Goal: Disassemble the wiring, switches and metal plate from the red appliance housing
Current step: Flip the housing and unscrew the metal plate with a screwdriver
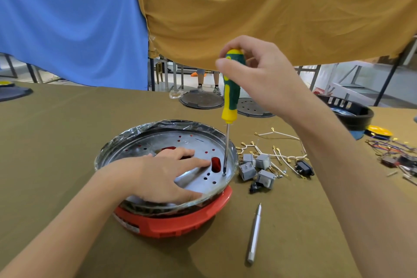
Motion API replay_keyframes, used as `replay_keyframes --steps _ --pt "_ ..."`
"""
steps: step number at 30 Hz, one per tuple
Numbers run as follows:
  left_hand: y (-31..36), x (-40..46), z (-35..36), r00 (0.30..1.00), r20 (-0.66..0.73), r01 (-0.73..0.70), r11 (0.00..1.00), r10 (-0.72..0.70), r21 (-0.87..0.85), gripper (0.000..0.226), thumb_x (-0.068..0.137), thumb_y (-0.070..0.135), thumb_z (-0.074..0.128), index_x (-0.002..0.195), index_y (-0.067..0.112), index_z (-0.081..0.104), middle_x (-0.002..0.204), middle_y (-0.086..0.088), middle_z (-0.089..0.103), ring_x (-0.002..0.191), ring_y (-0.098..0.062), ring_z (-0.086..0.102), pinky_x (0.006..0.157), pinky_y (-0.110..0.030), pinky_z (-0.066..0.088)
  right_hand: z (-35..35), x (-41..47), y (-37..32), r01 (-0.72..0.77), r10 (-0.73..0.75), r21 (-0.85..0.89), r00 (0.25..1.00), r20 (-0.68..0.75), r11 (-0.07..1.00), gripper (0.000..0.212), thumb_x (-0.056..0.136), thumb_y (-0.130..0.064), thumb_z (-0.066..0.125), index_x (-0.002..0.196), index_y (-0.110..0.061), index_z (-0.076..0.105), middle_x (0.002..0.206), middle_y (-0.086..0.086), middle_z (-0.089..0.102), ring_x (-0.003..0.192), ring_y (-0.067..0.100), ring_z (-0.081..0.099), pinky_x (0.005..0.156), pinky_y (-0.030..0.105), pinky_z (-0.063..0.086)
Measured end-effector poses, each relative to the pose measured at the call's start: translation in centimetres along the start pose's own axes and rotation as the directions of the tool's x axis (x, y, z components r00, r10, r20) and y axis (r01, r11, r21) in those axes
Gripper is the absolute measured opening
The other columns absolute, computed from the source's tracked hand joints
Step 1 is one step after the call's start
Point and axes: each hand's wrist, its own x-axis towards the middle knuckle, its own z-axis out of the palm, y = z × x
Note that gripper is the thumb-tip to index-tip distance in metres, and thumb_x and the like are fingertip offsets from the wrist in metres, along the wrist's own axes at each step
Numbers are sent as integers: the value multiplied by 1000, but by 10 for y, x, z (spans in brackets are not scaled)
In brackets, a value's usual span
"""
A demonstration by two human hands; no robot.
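2 hands, left hand (162, 174) flat on metal plate (198, 144), right hand (255, 70) gripping upright screwdriver (230, 97)

Left hand (167, 174) flat, fingers spread; right hand (252, 70) raised, fingers curled, gripping.

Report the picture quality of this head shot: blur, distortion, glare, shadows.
Head view: wide-angle lens bows the table edge and stretches both forearms at the corners; the right hand on the screwdriver is slightly motion-blurred; the metal plate shows soft glare under the left hand; lighting is even, with a soft shadow in front of the red housing.
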Motion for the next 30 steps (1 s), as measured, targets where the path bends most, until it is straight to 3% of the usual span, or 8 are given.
replay_keyframes --steps 3,6,9,14,20,24,27,30 --pt "1 0 -1 1000 8 7 1000 -7 -4 70 90 69 46 144 67 1 161 26 -6 151 -10 4 122 -53 15 0 -1 -1 39 -39 -26 999 -20 999 20 87 -43 72 97 -26 68 70 -10 53 57 0 46 55 12 39" --pt "2 -1 -1 1000 6 7 1000 -7 5 71 90 68 46 145 66 1 161 25 -5 151 -11 4 122 -53 15 -3 1 0 -7 6 -49 1000 -21 999 18 90 -29 65 108 -29 68 93 -5 60 73 8 56 67 29 54" --pt "2 -1 0 1000 -1 8 1000 -8 8 71 90 68 46 145 65 1 162 24 -4 151 -11 4 122 -52 16 -4 2 -1 -76 75 -18 996 -40 997 18 89 -25 55 103 -27 67 99 0 64 74 17 58 64 42 53" --pt "4 -2 -2 1000 15 12 1000 -12 5 71 90 69 45 145 65 1 161 25 -7 151 -11 3 122 -54 14 0 0 2 7 -7 -30 1000 -7 1000 17 88 -45 67 93 -29 65 87 -2 52 64 4 45 54 7 36" --pt "2 -2 0 1000 -2 12 1000 -12 0 71 89 70 46 145 65 2 161 27 -5 151 -9 3 122 -52 15 -6 3 6 -61 60 -7 997 -43 998 21 88 -22 61 105 -30 70 88 -6 59 62 4 51 57 19 43" --pt "1 -3 0 1000 -5 3 1000 -3 -5 70 89 71 45 144 66 2 161 27 -5 151 -9 4 122 -50 17 -2 2 4 -79 79 2 996 -39 997 15 89 -30 56 100 -25 65 90 0 66 78 18 59 73 38 54" --pt "2 -2 0 1000 0 10 1000 -10 -3 70 89 70 46 144 66 2 161 26 -5 151 -10 3 122 -53 15 1 1 5 -9 8 -37 1000 -11 999 23 89 -47 65 97 -26 64 77 -6 50 64 7 45 58 18 41" --pt "3 -1 -1 1000 4 14 1000 -14 -3 71 89 70 46 145 65 3 161 26 -5 151 -11 3 122 -51 14 -5 2 7 -15 14 -38 1000 -24 999 17 89 -38 69 103 -28 69 85 -6 56 66 3 49 64 19 43"
